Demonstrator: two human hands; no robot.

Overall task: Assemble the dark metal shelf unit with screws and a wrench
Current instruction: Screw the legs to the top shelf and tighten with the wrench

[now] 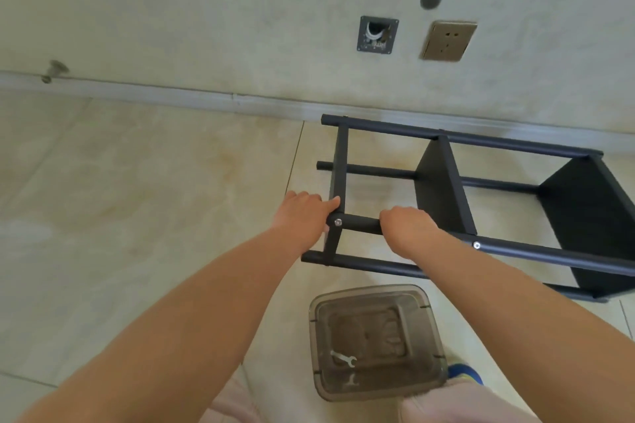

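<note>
On the far left a small metal door stop sticks out just above the grey baseboard that runs along the wall over the beige floor tiles. The left hand rests against the end crossbar of the dark metal shelf unit, fingers curled at the bar beside a silver screw; how firmly it grips is hard to tell. The right hand wraps its fingers fully round the near upper tube. The shelf unit lies on its side on the floor close to the wall, its dark panels standing upright. Below the hands, a translucent plastic container sits on the tiles with a small silver wrench inside. On the wall above are an open junction box and a bronze socket.
</note>
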